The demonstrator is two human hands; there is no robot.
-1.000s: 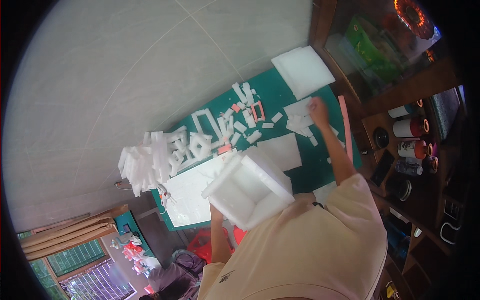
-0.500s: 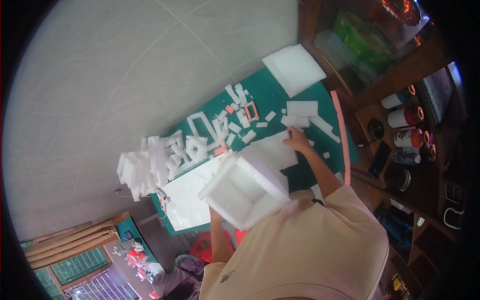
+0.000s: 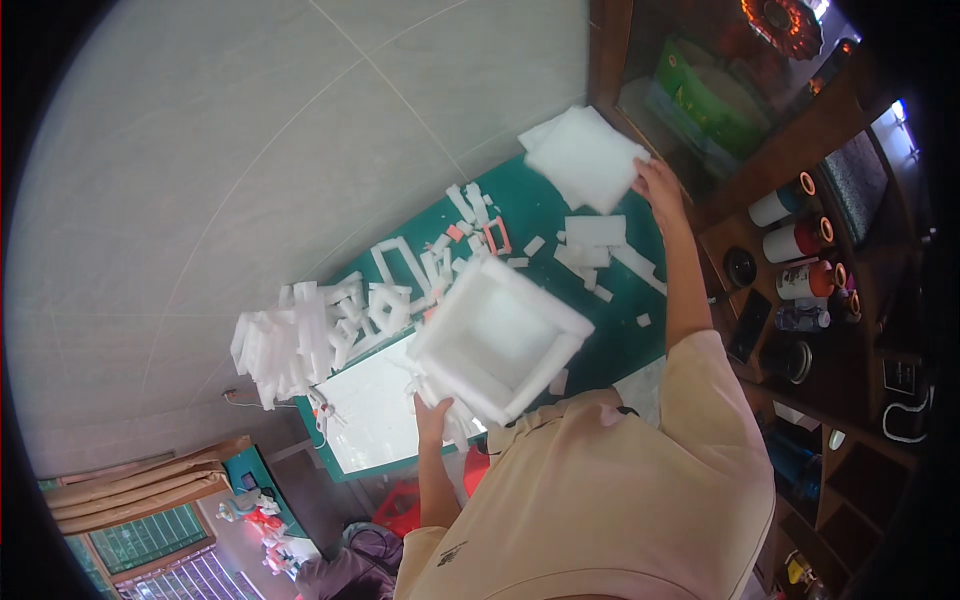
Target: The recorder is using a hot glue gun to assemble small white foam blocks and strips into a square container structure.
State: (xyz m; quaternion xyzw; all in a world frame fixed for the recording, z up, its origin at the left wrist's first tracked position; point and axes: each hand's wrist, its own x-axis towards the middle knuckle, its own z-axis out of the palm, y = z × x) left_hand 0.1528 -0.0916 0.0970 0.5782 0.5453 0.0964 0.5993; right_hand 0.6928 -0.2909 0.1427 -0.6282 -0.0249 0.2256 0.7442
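A white square foam box [image 3: 505, 340] is propped over the near part of the green table, its hollow side facing me. My left hand [image 3: 432, 418] grips at its lower left side, beside some white foam strips [image 3: 458, 428]; the box partly hides the fingertips. My right hand [image 3: 655, 187] reaches to the far right and pinches the corner of a white foam sheet [image 3: 582, 155]. That sheet lies askew over another sheet, whose corner [image 3: 536, 133] shows.
Many white foam offcuts and a small pink frame [image 3: 497, 236] litter the green table [image 3: 625, 320]. A white board [image 3: 370, 410] lies at the left near a pile of foam strips [image 3: 270, 350]. Bottles [image 3: 800, 240] stand on the wooden shelf at right; a wall borders the far side.
My right hand has carried a foam sheet from beside the box to the far right corner, over the sheet there. The box has turned so its hollow faces me more.
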